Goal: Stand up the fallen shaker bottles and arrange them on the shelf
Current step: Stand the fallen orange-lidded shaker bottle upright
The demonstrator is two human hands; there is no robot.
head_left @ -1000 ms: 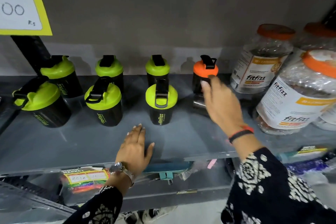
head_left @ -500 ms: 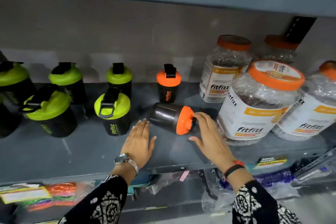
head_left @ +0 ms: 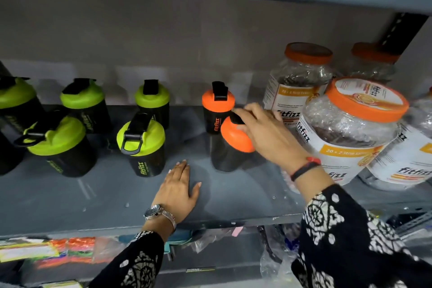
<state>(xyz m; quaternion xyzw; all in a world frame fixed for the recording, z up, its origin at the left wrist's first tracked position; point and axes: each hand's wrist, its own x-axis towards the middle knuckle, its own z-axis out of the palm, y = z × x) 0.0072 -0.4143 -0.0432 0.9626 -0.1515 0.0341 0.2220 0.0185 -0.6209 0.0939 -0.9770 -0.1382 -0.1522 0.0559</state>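
A black shaker bottle with an orange lid stands almost upright on the grey shelf, leaning a little to the right. My right hand grips its black cap at the top. Right behind it stands a second orange-lidded shaker. To the left, several green-lidded shakers stand upright in two rows, the nearest front one beside the orange pair. My left hand lies flat on the shelf in front, fingers apart, holding nothing.
Large clear Fitfizz jars with orange lids crowd the right side of the shelf, close to my right wrist. A back wall closes the shelf behind. Packets and coloured items lie on the lower shelf.
The orange-lidded shaker lay on its side half a second ago; my right hand has taken its cap and raised it to nearly upright. My left hand stays flat on the shelf.
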